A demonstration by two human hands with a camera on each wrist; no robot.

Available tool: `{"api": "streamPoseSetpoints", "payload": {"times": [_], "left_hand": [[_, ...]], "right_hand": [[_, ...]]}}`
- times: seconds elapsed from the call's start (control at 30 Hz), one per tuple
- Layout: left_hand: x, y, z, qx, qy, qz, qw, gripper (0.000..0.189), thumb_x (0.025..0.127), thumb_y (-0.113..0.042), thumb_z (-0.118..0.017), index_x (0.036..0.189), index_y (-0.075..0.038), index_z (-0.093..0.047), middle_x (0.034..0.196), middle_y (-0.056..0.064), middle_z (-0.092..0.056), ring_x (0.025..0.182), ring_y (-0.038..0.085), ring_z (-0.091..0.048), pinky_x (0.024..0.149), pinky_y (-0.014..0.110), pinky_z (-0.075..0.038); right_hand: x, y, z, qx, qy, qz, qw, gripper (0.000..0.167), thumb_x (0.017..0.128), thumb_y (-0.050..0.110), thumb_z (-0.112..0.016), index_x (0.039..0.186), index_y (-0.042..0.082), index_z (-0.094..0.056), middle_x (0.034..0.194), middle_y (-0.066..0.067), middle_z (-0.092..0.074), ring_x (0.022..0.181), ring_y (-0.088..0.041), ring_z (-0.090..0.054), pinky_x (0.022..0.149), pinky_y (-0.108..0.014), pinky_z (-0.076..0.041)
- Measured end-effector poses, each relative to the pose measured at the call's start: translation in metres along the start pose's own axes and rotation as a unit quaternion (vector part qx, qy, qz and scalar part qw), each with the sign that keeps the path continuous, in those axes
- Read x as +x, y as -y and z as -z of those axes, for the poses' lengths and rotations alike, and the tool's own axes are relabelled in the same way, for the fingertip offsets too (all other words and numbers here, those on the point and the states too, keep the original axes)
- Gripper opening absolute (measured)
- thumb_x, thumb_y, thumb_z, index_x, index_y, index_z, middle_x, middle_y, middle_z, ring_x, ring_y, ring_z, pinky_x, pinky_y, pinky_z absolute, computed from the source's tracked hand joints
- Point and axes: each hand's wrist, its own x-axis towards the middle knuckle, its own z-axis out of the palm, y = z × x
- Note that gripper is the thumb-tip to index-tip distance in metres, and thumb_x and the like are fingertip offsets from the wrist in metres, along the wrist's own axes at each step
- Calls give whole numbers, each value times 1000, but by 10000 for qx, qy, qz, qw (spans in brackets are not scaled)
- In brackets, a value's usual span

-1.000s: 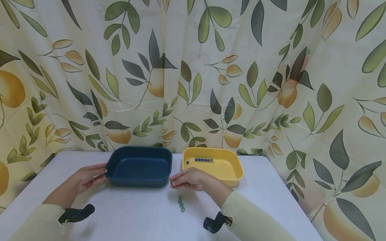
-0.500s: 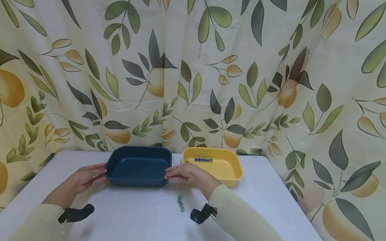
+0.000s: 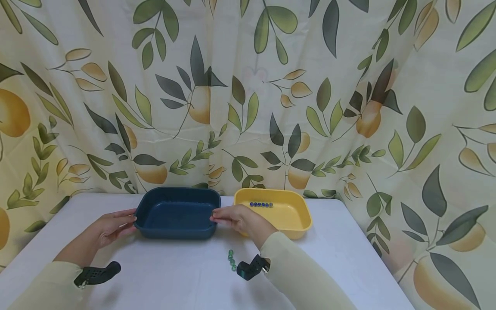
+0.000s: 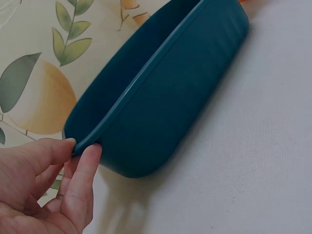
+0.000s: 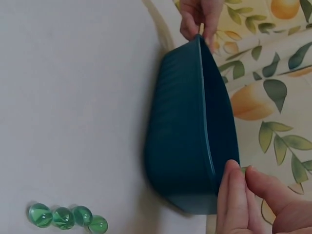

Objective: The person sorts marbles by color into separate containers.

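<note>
The left hand [image 3: 112, 229] pinches the left rim of a dark blue rectangular basin [image 4: 161, 92], its thumb and a finger at the corner. At the basin's opposite end, the right hand [image 3: 241, 218] is beside the right rim. Between its thumb and fingertips shows a sliver of a green marble [image 5: 243, 169], mostly hidden by the fingers. On the white table lies a short crooked row of several green glass marbles [image 5: 63, 218], just in front of the right wrist.
A yellow basin [image 3: 300, 211] stands right of the blue one, partly behind the right hand. Inside it is a row of several dark blue marbles [image 3: 261, 205]. A leaf-and-fruit patterned curtain [image 3: 248, 107] hangs behind the white table [image 3: 166, 275].
The right hand has moved left from between the basins to the blue basin's right rim, with the green marble in its fingers. The left hand stays where it was.
</note>
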Motion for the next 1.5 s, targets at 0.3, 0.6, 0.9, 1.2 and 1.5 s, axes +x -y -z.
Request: {"api": "streamPoseSetpoints", "payload": {"times": [0.3, 0.6, 0.9, 1.2, 1.5], "left_hand": [[1, -1, -2, 182, -82, 22, 9998, 61, 96, -6, -62, 150, 1, -34, 83, -6, -69, 77, 11, -71, 81, 24, -59], [-1, -2, -4, 108, -68, -1, 9999, 61, 95, -5, -62, 149, 2, -36, 82, -5, -69, 76, 11, -71, 81, 24, -59], [-1, -2, -4, 192, -159, 26, 9997, 65, 96, -6, -62, 152, 2, -30, 82, -6, -68, 76, 12, -71, 81, 24, -59], [-2, -1, -3, 234, -154, 60, 9996, 64, 97, -7, -61, 152, 2, -28, 82, -5, -68, 77, 12, -71, 80, 23, -59], [-1, -1, -2, 189, -137, 70, 9997, 64, 98, -7, -60, 153, 1, -27, 83, -5, -67, 77, 11, -71, 81, 23, -59]], "right_hand": [[3, 3, -1, 734, -232, -144, 9969, 37, 88, -3, -69, 124, -7, -63, 91, -15, -74, 86, -21, -74, 87, -25, -58], [4, 5, -2, 1119, -356, -188, 9929, 36, 90, -3, -67, 125, -6, -62, 111, -20, -71, 90, -23, -74, 81, -23, -59], [6, 7, -3, 1532, -473, -148, 9869, 34, 90, -3, -67, 124, -6, -63, 105, -19, -73, 97, -25, -73, 81, -22, -58], [7, 6, -4, 1666, -408, -250, 9849, 35, 91, -2, -66, 127, -4, -62, 126, -21, -64, 110, -26, -67, 83, -21, -57], [9, 4, -4, 1540, -368, -136, 9873, 37, 92, -2, -65, 128, -6, -60, 131, -22, -60, 89, -22, -74, 81, -21, -58]]}}
